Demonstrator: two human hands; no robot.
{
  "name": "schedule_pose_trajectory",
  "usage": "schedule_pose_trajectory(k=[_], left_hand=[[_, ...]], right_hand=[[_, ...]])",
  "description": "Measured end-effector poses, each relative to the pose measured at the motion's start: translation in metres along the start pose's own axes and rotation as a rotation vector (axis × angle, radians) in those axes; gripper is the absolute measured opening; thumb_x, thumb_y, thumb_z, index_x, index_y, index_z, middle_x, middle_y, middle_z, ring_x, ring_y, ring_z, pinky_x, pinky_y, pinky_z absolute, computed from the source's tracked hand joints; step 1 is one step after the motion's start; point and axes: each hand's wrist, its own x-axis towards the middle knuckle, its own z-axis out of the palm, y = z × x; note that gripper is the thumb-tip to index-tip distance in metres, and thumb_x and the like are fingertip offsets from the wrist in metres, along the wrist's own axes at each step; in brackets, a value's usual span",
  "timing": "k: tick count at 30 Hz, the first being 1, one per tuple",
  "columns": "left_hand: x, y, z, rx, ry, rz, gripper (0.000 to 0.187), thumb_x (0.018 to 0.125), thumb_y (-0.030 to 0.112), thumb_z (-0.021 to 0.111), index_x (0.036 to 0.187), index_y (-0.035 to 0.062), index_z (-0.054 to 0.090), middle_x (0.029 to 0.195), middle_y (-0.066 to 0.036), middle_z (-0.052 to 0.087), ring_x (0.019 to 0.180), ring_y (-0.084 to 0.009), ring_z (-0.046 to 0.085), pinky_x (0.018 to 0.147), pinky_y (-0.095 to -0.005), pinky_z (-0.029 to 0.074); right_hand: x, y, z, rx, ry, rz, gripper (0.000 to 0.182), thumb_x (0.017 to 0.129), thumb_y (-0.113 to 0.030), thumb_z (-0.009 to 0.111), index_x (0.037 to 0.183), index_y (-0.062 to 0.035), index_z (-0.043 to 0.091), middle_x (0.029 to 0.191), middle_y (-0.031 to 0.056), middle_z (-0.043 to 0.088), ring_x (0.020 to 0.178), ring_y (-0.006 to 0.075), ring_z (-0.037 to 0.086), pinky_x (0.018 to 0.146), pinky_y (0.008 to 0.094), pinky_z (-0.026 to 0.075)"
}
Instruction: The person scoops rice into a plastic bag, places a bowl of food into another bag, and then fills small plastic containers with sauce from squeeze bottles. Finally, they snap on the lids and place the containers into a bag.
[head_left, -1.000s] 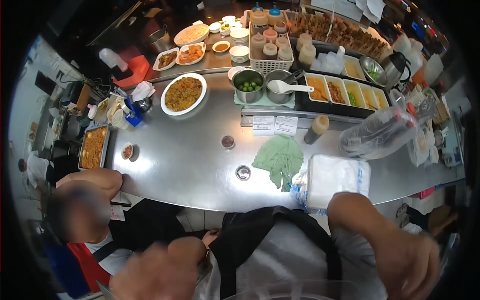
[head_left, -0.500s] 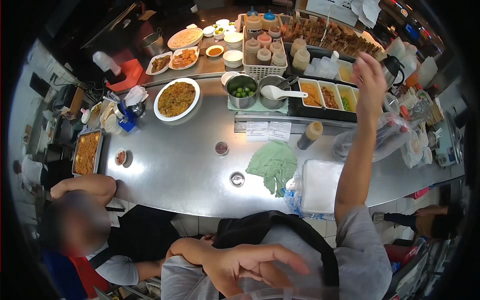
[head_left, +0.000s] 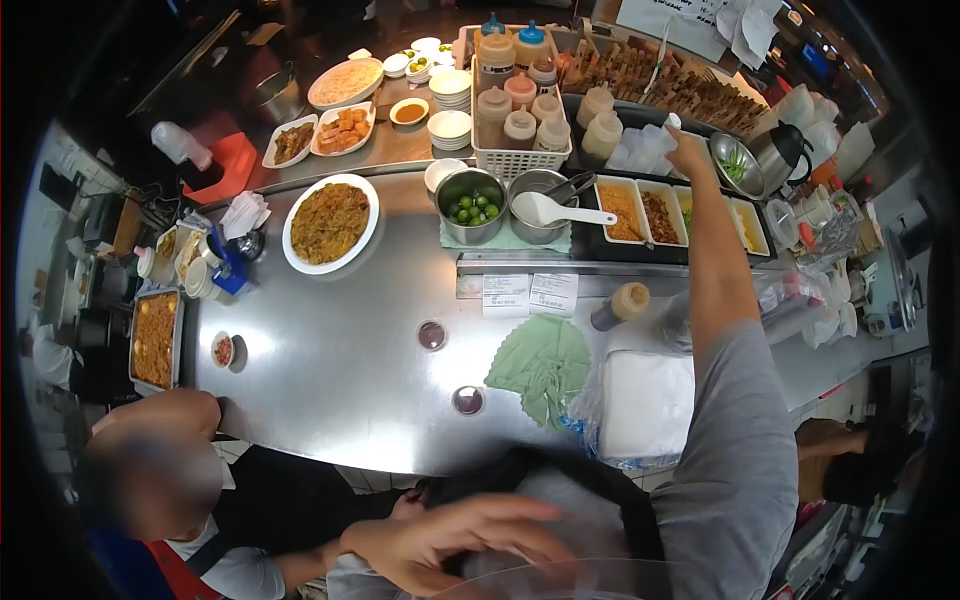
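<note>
My right hand reaches across the counter to the row of bottles at the back. Its fingers are closed about a clear bottle with a white cap, though the far side of the grip is hidden. My left hand is held low in front of my body, blurred, its fingers apart and nothing visible in them. Two small cups of dark red sauce, one farther and one nearer, stand on the steel counter. A green cloth lies crumpled right of them.
Beyond lie a plate of fried noodles, a pot of green limes, topping trays and a basket of sauce bottles. A brown sauce bottle stands beside white containers. A co-worker is at left.
My right hand has come down from above the topping trays to the clear bottle. The view has shifted slightly. The nearer small cup looked pale and shiny; now it shows dark red.
</note>
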Motion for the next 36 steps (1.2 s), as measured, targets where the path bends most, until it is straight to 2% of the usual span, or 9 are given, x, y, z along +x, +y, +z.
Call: schedule_pose_trajectory(k=[4, 11, 25, 27, 29, 31, 33, 34, 36], left_hand=[[-0.043, -0.020, -0.026, 0.073, 0.514, 0.359, 0.068, 0.080, 0.004, 0.060, 0.133, -0.0038, 0.019, 0.110, -0.032, 0.048, 0.101, -0.0334, 0.053, 0.087, -0.0415, 0.041], [-0.089, -0.038, -0.041, 0.313, 1.163, 0.419, 0.055, 0.082, 0.017, 0.061, 0.127, 0.0007, 0.034, 0.097, -0.014, 0.054, 0.090, -0.0216, 0.055, 0.083, -0.0348, 0.044], [-0.092, -0.037, -0.055, 0.452, 1.142, 0.373, 0.042, 0.084, 0.015, 0.057, 0.120, -0.0005, 0.041, 0.100, -0.015, 0.054, 0.090, -0.0214, 0.054, 0.083, -0.0359, 0.043], [-0.088, -0.037, -0.064, 0.522, 1.174, 0.331, 0.041, 0.085, 0.016, 0.056, 0.120, -0.0011, 0.041, 0.102, -0.015, 0.053, 0.092, -0.0221, 0.054, 0.084, -0.0369, 0.043], [-0.066, -0.033, -0.080, 0.590, 1.188, 0.283, 0.045, 0.087, 0.021, 0.054, 0.122, -0.0021, 0.038, 0.106, -0.017, 0.051, 0.097, -0.0244, 0.053, 0.087, -0.0399, 0.043], [-0.025, -0.027, -0.093, 0.384, 1.008, 0.309, 0.077, 0.082, 0.043, 0.057, 0.134, 0.0008, 0.020, 0.122, -0.022, 0.043, 0.111, -0.0320, 0.047, 0.088, -0.0420, 0.043], [0.010, -0.032, -0.107, -0.012, 0.690, 0.411, 0.075, 0.085, 0.051, 0.046, 0.138, 0.0086, 0.013, 0.133, -0.022, 0.032, 0.119, -0.0356, 0.039, 0.087, -0.0436, 0.044], [0.021, -0.037, -0.111, -0.012, 0.686, 0.408, 0.075, 0.085, 0.051, 0.046, 0.138, 0.0086, 0.013, 0.133, -0.022, 0.032, 0.119, -0.0356, 0.039, 0.087, -0.0436, 0.044], [0.031, -0.045, -0.119, -0.187, 0.943, 0.388, 0.062, 0.089, 0.043, 0.043, 0.136, 0.0084, 0.021, 0.128, -0.019, 0.040, 0.115, -0.0331, 0.044, 0.084, -0.0404, 0.046]], right_hand=[[0.039, 0.030, 0.015, -0.019, -0.131, -0.121, 0.054, 0.069, -0.011, 0.066, 0.120, -0.0179, 0.052, 0.104, 0.0221, 0.058, 0.096, 0.0344, 0.056, 0.084, 0.0372, 0.043], [0.049, 0.032, 0.000, 0.137, -0.092, -0.083, 0.046, 0.066, -0.004, 0.067, 0.111, -0.0105, 0.058, 0.111, 0.0155, 0.058, 0.105, 0.0270, 0.054, 0.087, 0.0334, 0.042], [0.028, 0.019, -0.007, 0.170, 0.215, -0.046, 0.042, 0.065, -0.016, 0.071, 0.105, -0.0092, 0.060, 0.096, 0.0190, 0.061, 0.094, 0.0324, 0.058, 0.082, 0.0365, 0.045], [0.013, -0.026, -0.030, 0.546, 0.851, 0.167, 0.038, 0.067, -0.017, 0.069, 0.102, -0.0046, 0.059, 0.090, 0.0178, 0.062, 0.088, 0.0308, 0.060, 0.076, 0.0356, 0.046], [-0.028, -0.078, -0.050, 1.193, 0.689, -0.047, 0.044, 0.073, -0.017, 0.067, 0.111, -0.0030, 0.051, 0.097, 0.0145, 0.060, 0.085, 0.0196, 0.060, 0.076, 0.0275, 0.046], [-0.124, -0.162, -0.061, 0.951, 0.504, -0.231, 0.047, 0.071, -0.015, 0.067, 0.111, -0.0018, 0.048, 0.090, 0.0072, 0.060, 0.083, 0.0168, 0.058, 0.076, 0.0260, 0.044], [-0.240, -0.241, -0.028, 0.977, 0.421, -0.415, 0.040, 0.068, -0.023, 0.068, 0.101, -0.0026, 0.056, 0.105, 0.0142, 0.055, 0.104, 0.0273, 0.050, 0.090, 0.0448, 0.035], [-0.276, -0.254, -0.032, 0.559, 0.094, -0.734, 0.044, 0.067, -0.021, 0.066, 0.109, -0.0109, 0.055, 0.106, 0.0098, 0.051, 0.111, 0.0211, 0.046, 0.094, 0.0492, 0.028], [-0.314, -0.262, -0.013, 0.632, 0.120, -0.727, 0.054, 0.067, -0.028, 0.069, 0.111, -0.0032, 0.050, 0.117, 0.0114, 0.045, 0.116, 0.0274, 0.039, 0.097, 0.0515, 0.022]])
